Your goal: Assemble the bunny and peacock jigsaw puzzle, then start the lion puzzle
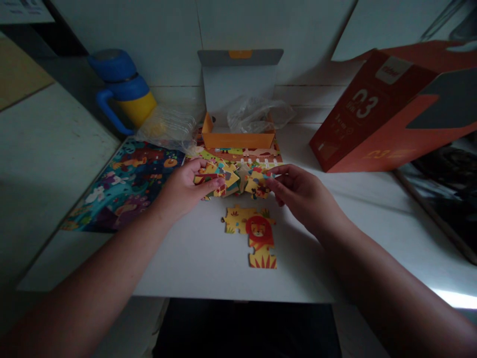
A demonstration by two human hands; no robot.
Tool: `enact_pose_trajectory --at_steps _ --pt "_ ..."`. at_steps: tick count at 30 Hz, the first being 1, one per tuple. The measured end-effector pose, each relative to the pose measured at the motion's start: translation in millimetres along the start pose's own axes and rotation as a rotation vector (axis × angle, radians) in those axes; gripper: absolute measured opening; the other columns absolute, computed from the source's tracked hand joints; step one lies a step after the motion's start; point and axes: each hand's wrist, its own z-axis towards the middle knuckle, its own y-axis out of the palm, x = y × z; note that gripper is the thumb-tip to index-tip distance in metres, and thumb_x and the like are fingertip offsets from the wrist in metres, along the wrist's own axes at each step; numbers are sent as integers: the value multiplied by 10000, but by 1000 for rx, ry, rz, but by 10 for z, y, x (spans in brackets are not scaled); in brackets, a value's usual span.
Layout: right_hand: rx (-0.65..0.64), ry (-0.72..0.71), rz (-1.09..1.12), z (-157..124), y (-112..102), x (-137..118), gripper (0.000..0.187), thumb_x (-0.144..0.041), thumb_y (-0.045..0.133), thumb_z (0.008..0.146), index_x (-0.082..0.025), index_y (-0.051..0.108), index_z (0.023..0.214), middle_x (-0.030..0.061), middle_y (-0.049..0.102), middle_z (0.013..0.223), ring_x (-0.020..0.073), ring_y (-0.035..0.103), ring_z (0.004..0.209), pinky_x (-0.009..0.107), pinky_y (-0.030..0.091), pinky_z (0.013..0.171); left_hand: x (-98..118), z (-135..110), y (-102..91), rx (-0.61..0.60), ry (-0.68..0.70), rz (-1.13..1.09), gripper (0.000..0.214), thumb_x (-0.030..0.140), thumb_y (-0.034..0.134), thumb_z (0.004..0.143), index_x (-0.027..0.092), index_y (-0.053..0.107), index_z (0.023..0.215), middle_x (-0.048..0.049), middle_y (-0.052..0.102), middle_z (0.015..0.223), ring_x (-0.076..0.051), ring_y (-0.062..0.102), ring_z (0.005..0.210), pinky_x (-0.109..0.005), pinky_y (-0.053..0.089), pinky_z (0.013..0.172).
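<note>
Several jigsaw puzzle pieces (pixel 219 175) are gripped by my left hand (pixel 187 185), its thumb lying over the top of them. Between the thumb and fingers of my right hand (pixel 296 186) is another jigsaw puzzle piece (pixel 258 184), mostly yellow with bits of red and blue. The held pieces are close together above the white counter. Nearer to me, a joined section of puzzle (pixel 260 231) lies flat, showing a red-maned lion on yellow ground. Parts of the pieces are hidden behind my fingers.
An open orange box (pixel 238 140) holding a clear plastic bag (pixel 257 117) stands behind my hands on a colourful printed sheet (pixel 257 154). To the left are a dark picture sheet (pixel 126 186), another plastic bag (pixel 169 127) and a blue-and-yellow flask (pixel 124 92). A large red box (pixel 357 114) leans at right.
</note>
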Motion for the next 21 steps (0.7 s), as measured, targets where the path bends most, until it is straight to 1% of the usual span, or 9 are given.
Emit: enact_pose_trajectory --at_steps 3,6,8,10,12,14,16,19,21 --pt "108 12 77 54 -16 8 479 -575 833 896 -239 651 1185 -50 660 698 119 551 531 244 401 473 -8 7 6 -2 -10 -20 535 507 984 759 210 727 1122 -67 779 1186 -252 784 1088 -346 667 923" --pt "207 11 157 112 -33 23 418 -512 861 859 -247 673 1123 -62 634 682 119 573 549 247 479 510 -19 13 11 -37 -7 -67 494 483 954 803 210 722 1143 -65 784 1189 -250 783 1092 -376 666 967" --pt "247 29 196 143 -45 36 354 -475 871 839 -241 689 1032 -41 670 747 113 605 586 257 540 562 -24 9 20 -54 17 -84 446 431 938 827 211 724 1150 -56 784 1191 -240 782 1089 -375 656 996" --pt "256 56 218 157 -53 44 338 -448 877 828 -238 700 1026 2 747 913 116 663 661 268 585 621 -28 -3 30 -54 33 -104 422 384 923 842 211 727 1174 -58 782 1207 -238 777 1097 -375 645 1013" --pt "233 71 230 152 -55 42 386 -442 881 826 -250 699 1107 39 787 1102 133 715 739 287 615 667 -32 -18 39 -41 18 -143 436 360 904 852 208 722 1219 -71 781 1233 -251 771 1114 -385 640 1014" --pt "203 70 218 132 -50 35 465 -465 875 839 -267 670 1207 61 792 1200 153 741 771 305 628 678 -34 -32 41 -38 -8 -186 479 348 891 851 206 709 1272 -86 777 1261 -265 763 1131 -393 637 1003" --pt "166 56 164 106 -40 30 508 -508 855 869 -267 646 1265 66 801 1139 164 740 745 314 623 659 -23 -43 39 -51 -16 -204 515 337 883 848 207 699 1312 -88 770 1276 -263 750 1147 -384 627 1003" --pt "73 13 52 65 -14 26 490 -574 796 933 -239 663 1265 50 779 983 166 719 696 310 600 637 23 -66 40 -114 24 -160 504 310 881 843 209 714 1308 -80 745 1315 -248 719 1193 -355 598 1034" --pt "-26 -19 5 33 9 17 491 -603 758 967 -232 680 1280 63 770 1034 170 719 729 314 597 658 59 -93 54 -211 31 -130 472 306 878 847 208 729 1283 -79 743 1299 -241 718 1169 -345 600 1011"
